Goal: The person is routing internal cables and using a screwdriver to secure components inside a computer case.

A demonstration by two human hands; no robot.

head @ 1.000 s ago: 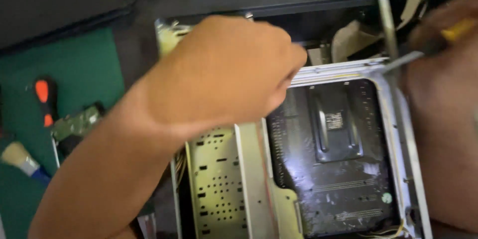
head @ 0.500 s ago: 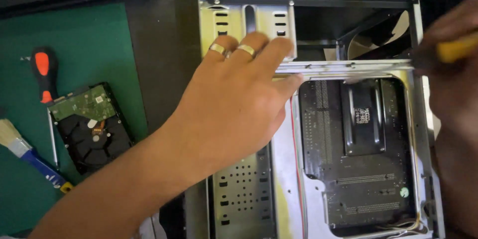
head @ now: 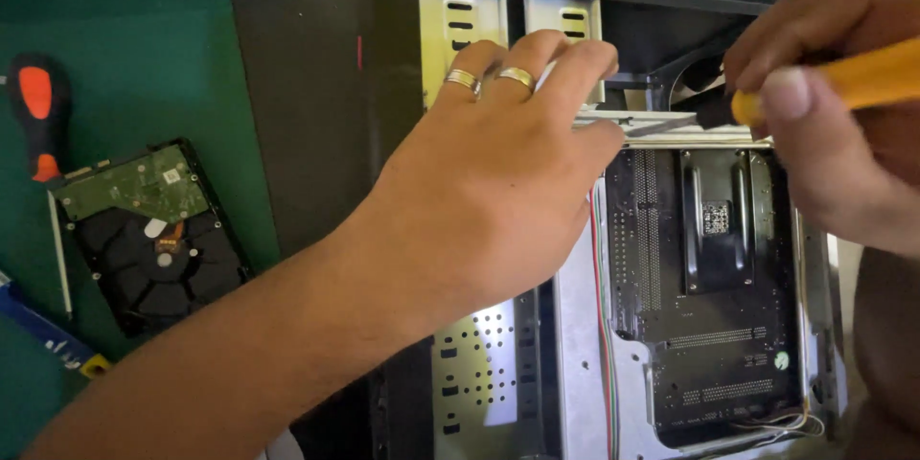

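Open computer case (head: 537,0) lying on its side on the dark desk (head: 307,115), toward the desk's right edge, its far wall at the top of the view; inside, a black motherboard (head: 714,316) fills the right half of the case, with a bundle of red and pale wires (head: 604,326) running along its left edge; a perforated metal drive cage (head: 470,374) sits in the near left part of the case.

Left hand (head: 489,192) reaching in from the lower left, palm down over the case interior; its fingers (head: 565,57) lie close together and extended, their tips resting on a silver crossbar (head: 690,129) that spans the case; two rings on adjacent fingers.

Right hand (head: 843,125) entering from the right edge; thumb and fingers pinched round the yellow handle of a screwdriver (head: 862,77), whose dark shaft points left toward the crossbar, its tip just beside the left fingertips; whether the tip touches a screw cannot be told.

On the green mat (head: 134,57) at the desk's left edge: a bare hard drive (head: 149,230), circuit-board side up; a second screwdriver with orange and black handle (head: 34,115) just beyond it; a blue-handled tool (head: 43,331) at the near left, partly cut off.
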